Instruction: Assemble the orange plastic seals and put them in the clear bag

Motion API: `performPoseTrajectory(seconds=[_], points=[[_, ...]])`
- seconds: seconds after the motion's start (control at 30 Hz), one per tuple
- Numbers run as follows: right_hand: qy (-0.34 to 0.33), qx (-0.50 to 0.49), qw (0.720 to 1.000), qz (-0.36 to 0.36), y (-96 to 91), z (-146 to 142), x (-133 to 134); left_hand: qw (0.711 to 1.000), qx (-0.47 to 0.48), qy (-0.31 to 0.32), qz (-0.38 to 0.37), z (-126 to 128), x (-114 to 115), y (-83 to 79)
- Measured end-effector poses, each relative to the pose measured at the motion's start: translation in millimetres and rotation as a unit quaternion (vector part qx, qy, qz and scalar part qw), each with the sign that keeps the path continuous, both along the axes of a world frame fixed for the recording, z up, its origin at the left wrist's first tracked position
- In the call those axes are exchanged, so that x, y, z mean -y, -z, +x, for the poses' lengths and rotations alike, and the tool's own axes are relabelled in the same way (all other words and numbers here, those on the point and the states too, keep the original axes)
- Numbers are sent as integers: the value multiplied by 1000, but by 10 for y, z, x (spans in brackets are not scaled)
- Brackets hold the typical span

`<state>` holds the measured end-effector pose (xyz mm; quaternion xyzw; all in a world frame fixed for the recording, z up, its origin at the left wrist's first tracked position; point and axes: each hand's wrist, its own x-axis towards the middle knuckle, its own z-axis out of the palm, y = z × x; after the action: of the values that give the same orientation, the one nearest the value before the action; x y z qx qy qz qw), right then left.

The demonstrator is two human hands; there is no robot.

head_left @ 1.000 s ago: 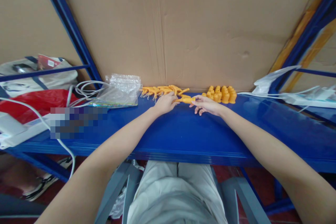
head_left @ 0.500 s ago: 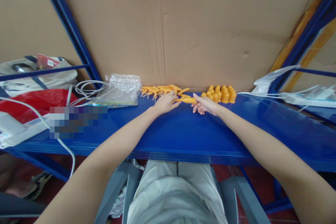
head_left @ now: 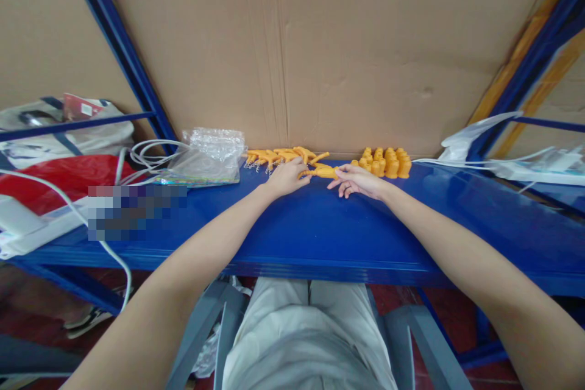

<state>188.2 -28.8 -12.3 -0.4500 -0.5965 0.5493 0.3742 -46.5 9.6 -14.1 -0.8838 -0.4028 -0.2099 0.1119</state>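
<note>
My left hand [head_left: 287,178] is closed around the ribbed end of a yellow plastic corkscrew [head_left: 325,171], held level just above the blue table. At its other end, my right hand [head_left: 359,181] pinches the yellow body between thumb and forefinger, the remaining fingers loosely spread. No metal spiral shows on this piece. Behind my left hand lies a row of yellow corkscrews [head_left: 274,157] with bare metal spirals, partly covered by the hand. Several yellow bottle-shaped sleeves [head_left: 392,163] stand grouped beyond my right hand.
Clear plastic bags [head_left: 210,158] and white cables [head_left: 153,158] lie left on the blue table [head_left: 315,231], near a red bag [head_left: 68,180] and white power strip [head_left: 41,234]. Cardboard [head_left: 356,49] closes off the back. White cables and plastic lie at right.
My right hand has turned slightly and its thumb has come down along the yellow piece. The left hand stays nearly still. A person's foot at lower left has shifted right.
</note>
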Motion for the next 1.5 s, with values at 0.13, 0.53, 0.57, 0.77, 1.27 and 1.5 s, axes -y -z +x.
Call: performPoseTrajectory(seconds=[0.13, 0.53, 0.57, 0.77, 1.27, 1.5], points=[[27, 24, 999, 6, 2, -36, 4, 1000, -7, 4, 5, 7, 19, -3], [59, 44, 997, 34, -10, -58, -5, 1000, -13, -8, 0, 29, 41, -20], [57, 46, 997, 39, -16, -58, 7, 1000, -12, -4, 1, 29, 38, -17], [56, 62, 996, 45, -39, -88, 50, 1000, -3, 8, 2, 25, 5, 18], [48, 79, 993, 68, 16, -72, -7, 1000, -10, 4, 8, 21, 11, 14], [83, 344, 843, 406, 111, -48, -126, 1000, -25, -13, 2, 18, 60, -35]])
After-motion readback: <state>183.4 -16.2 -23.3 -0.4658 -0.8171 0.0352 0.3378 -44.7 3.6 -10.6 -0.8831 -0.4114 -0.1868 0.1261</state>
